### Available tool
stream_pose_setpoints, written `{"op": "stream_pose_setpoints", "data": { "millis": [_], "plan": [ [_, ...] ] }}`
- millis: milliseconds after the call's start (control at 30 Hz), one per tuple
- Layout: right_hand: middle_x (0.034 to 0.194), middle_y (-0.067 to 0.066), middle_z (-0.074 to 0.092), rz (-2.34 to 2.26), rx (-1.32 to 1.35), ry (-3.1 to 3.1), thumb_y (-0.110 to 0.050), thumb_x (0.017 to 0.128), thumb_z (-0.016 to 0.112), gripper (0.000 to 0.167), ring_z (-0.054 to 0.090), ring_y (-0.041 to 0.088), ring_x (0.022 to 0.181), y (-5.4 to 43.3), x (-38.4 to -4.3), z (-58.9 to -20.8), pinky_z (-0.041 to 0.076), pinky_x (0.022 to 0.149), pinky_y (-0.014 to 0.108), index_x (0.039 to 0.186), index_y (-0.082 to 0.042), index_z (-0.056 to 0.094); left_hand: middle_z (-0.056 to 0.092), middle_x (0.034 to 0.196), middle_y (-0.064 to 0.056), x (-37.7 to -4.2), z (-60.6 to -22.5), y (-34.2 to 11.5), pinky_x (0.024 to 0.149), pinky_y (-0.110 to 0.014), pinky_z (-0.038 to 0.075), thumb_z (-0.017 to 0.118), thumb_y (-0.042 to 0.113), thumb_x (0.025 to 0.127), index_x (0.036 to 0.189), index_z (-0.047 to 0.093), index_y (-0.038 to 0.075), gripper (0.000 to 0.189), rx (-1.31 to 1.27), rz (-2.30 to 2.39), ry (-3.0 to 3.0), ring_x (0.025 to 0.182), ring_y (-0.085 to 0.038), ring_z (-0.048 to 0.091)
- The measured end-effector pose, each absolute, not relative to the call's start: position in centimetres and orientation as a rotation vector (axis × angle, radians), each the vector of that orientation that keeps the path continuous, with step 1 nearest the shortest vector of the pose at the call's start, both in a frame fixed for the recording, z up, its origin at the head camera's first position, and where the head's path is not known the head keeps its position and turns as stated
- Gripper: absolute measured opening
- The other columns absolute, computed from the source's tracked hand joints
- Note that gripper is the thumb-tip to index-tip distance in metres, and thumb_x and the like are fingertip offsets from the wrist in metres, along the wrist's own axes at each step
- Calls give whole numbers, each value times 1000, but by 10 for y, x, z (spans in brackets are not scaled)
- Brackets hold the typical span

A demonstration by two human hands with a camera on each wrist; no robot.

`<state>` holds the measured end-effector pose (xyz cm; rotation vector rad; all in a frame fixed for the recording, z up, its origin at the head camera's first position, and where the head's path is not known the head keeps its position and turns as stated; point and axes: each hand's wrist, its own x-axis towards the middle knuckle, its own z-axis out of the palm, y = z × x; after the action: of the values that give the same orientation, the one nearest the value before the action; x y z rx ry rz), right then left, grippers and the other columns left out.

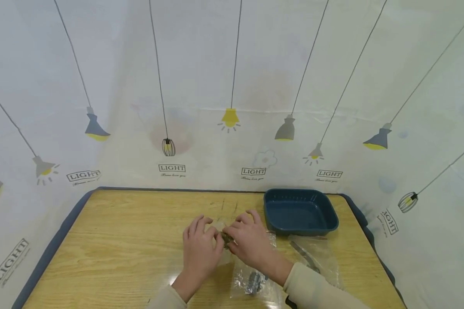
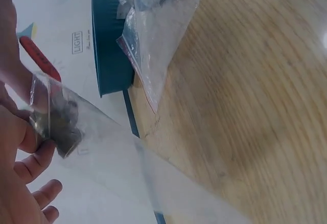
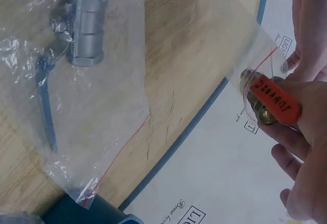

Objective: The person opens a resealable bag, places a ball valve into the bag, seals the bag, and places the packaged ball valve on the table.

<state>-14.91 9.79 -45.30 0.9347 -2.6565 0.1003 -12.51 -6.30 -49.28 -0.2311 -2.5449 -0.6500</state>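
Above the table my left hand [image 1: 201, 251] and right hand [image 1: 255, 242] meet, fingertips close together. A brass valve [image 3: 265, 115] with an orange-red lever handle [image 3: 278, 101] is between them, partly inside the mouth of a clear zip bag [image 2: 120, 157]. My right fingers grip the valve by its handle end. My left thumb and fingers pinch the bag near its mouth, around the brass body, and the rest of the bag hangs loose. The red zip line [image 3: 266, 60] runs close to the handle.
Right of the hands lies a clear bag holding a silver valve [image 3: 89, 27] with a blue lever. Farther right, another clear zip bag [image 1: 325, 253] holds a long dark item. A dark blue bin [image 1: 300, 231] stands at the back right of the wooden table [image 1: 112, 244].
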Motion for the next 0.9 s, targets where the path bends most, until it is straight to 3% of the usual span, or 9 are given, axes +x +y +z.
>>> {"op": "stream_pose_setpoints", "data": {
  "millis": [367, 667, 900],
  "plan": [
    [83, -16, 73, 343, 762, -2786, -38, 78, 78, 19, 56, 15, 88, 93, -154, -455, 33, 104, 51, 96, -33, 76, 62, 117, -4, -124, -493, -64, 100, -54, 39, 65, 22, 87, 76, 70, 18, 13, -314, -674, -2539, 128, -30, 50],
    [90, -19, 73, 184, 1011, -2682, -44, 82, 74, 23, 60, 15, 99, 96, -155, -464, 34, 107, 47, 104, -37, 74, 63, 118, -6, -126, -492, -68, 101, -56, 38, 62, 22, 89, 71, 65, 18, 19, -269, -762, -2531, 129, -31, 48],
    [89, -18, 74, 232, 1009, -2654, -40, 83, 73, 13, 62, 15, 98, 92, -157, -467, 36, 105, 48, 94, -35, 76, 64, 116, -4, -124, -496, -68, 99, -56, 40, 66, 22, 86, 75, 70, 17, 13, -312, -760, -2502, 128, -31, 49]
  ]
}}
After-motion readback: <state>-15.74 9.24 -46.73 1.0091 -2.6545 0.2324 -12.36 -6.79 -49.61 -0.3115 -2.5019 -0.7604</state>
